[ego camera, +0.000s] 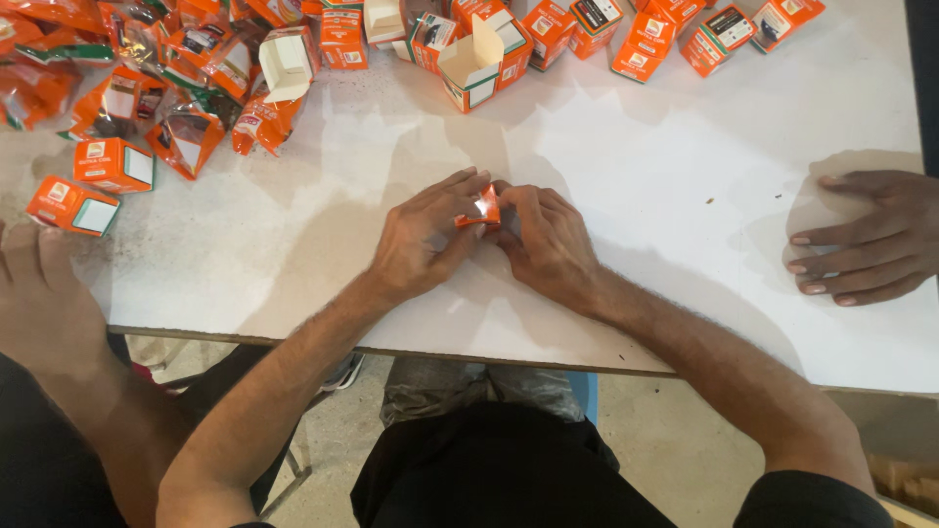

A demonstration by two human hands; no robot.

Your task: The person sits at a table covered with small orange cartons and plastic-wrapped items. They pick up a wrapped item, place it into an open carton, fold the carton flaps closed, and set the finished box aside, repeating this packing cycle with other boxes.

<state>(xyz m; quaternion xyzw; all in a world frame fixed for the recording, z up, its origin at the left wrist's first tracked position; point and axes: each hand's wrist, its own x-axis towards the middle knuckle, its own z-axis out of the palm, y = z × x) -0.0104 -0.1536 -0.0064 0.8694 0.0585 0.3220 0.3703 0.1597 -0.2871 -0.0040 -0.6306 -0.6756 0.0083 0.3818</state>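
My left hand [423, 238] and my right hand [548, 240] rest together on the white table [665, 166] near its front edge. Between their fingertips they pinch a small orange packet [481, 209] with a shiny face, mostly hidden by the fingers. Both hands are closed around it.
Several small orange boxes [115, 164] and orange plastic wrappers [191, 137] lie along the far and left side of the table; one open box [471, 65] stands at the back centre. Another person's hand [866, 240] lies flat at the right, a further hand [44, 293] at the left edge.
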